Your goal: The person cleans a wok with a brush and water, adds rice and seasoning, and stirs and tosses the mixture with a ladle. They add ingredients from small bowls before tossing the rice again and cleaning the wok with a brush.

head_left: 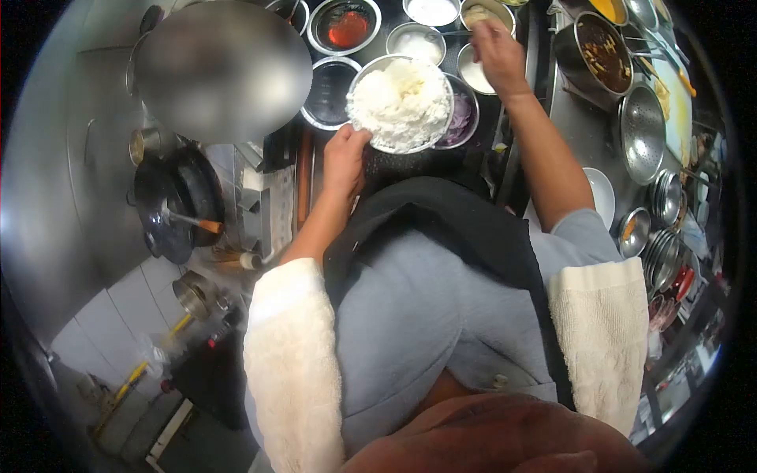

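Note:
My left hand (344, 162) is closed on the near-left rim of a round bowl (451, 110) heaped with white, crumbly food (400, 102) that looks like cooked rice. A yellowish patch shows near the top of the heap. Up and to the right, my right hand (498, 57) is over a metal bowl of tan seasoning (482, 16), its fingers curled together. What they hold, if anything, I cannot make out. Close to those fingers ends a dark spoon handle (456, 33), which reaches out of a bowl of white granules (416, 46).
Around the heaped bowl stand bowls of red sauce (348, 30), dark liquid (330, 91) and chopped purple onion (460, 118). A big shiny metal disc (225, 71) covers the upper left. A pot of brown sauce (603, 55) and a colander (643, 134) are at right; a black wok (169, 201) is at left.

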Action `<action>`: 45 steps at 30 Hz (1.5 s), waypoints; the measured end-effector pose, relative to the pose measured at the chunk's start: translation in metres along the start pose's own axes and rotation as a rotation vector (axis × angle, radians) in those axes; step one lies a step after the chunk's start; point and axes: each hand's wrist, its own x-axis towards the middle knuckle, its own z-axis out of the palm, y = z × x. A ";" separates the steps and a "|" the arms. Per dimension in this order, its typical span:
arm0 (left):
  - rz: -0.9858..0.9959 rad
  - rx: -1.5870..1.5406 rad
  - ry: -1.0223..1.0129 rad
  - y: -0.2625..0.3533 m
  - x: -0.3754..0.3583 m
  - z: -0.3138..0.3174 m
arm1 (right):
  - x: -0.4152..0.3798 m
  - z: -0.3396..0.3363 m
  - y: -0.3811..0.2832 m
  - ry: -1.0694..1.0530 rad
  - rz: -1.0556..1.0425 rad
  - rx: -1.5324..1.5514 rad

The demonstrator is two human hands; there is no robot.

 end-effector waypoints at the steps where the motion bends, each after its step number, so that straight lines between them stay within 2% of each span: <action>1: 0.037 -0.108 0.032 0.000 -0.013 -0.005 | 0.005 0.021 -0.003 -0.008 -0.034 0.034; 3: 0.016 -0.166 0.033 -0.002 -0.032 -0.024 | 0.008 0.047 -0.014 -0.079 -0.040 -0.088; 5: 0.037 -0.146 0.096 -0.009 -0.045 -0.041 | 0.016 0.067 0.007 -0.073 -0.197 -0.240; 6: 0.053 -0.150 0.136 -0.014 -0.048 -0.046 | 0.017 0.070 0.010 -0.084 -0.206 -0.230; 8: 0.072 -0.168 0.166 -0.021 -0.053 -0.055 | 0.016 0.073 0.015 -0.140 0.009 -0.190; 9: 0.091 -0.181 0.177 -0.023 -0.055 -0.058 | 0.017 0.074 0.020 -0.150 0.001 -0.187; 11: 0.120 -0.230 0.212 -0.012 -0.061 -0.048 | 0.016 0.074 0.033 -0.149 0.227 -0.037; 13: 0.148 -0.275 0.237 -0.010 -0.061 -0.049 | 0.014 0.069 0.031 -0.131 0.199 -0.013; 15: 0.135 -0.252 0.189 -0.015 -0.054 -0.057 | 0.015 0.063 0.029 -0.148 0.359 0.268; 18: 0.098 -0.198 0.221 -0.016 -0.048 -0.059 | 0.013 0.056 0.030 -0.138 0.348 0.420; 22: 0.132 -0.217 0.183 -0.013 -0.037 -0.055 | 0.012 0.047 0.024 -0.121 0.419 0.416; 24: 0.128 -0.229 0.171 -0.008 -0.034 -0.052 | 0.014 0.038 0.017 -0.062 0.542 0.498; 28: 0.182 -0.263 0.197 0.004 -0.027 -0.035 | 0.023 0.007 -0.028 -0.038 0.515 0.623; 32: 0.183 -0.221 0.197 0.003 -0.003 -0.031 | 0.023 -0.010 -0.089 -0.145 0.335 0.791; 34: 0.151 -0.170 0.200 0.016 0.000 -0.017 | 0.022 -0.012 -0.101 -0.174 -0.001 0.561; 35: 0.153 -0.172 0.202 0.020 0.000 -0.010 | 0.024 -0.009 -0.096 -0.176 -0.003 0.561; 37: 0.141 -0.217 0.209 0.032 -0.003 0.002 | 0.033 0.001 -0.066 -0.063 0.024 0.217; 39: 0.137 -0.154 0.208 0.011 0.008 -0.014 | 0.042 0.012 -0.024 -0.035 0.003 0.079; 41: 0.132 -0.087 0.210 0.011 0.006 -0.013 | 0.047 0.025 -0.004 0.179 0.095 0.214; 42: 0.156 -0.143 0.228 0.021 -0.002 -0.006 | 0.054 0.030 0.013 0.188 0.092 0.212; 43: 0.175 -0.196 0.246 0.025 -0.010 -0.001 | 0.062 0.033 0.035 0.188 -0.041 -0.047; 44: 0.093 -0.097 0.242 0.016 -0.011 -0.016 | 0.068 0.036 0.045 0.187 -0.105 -0.178; 45: 0.095 -0.091 0.233 0.020 -0.015 -0.015 | 0.074 0.040 0.054 0.196 -0.169 -0.309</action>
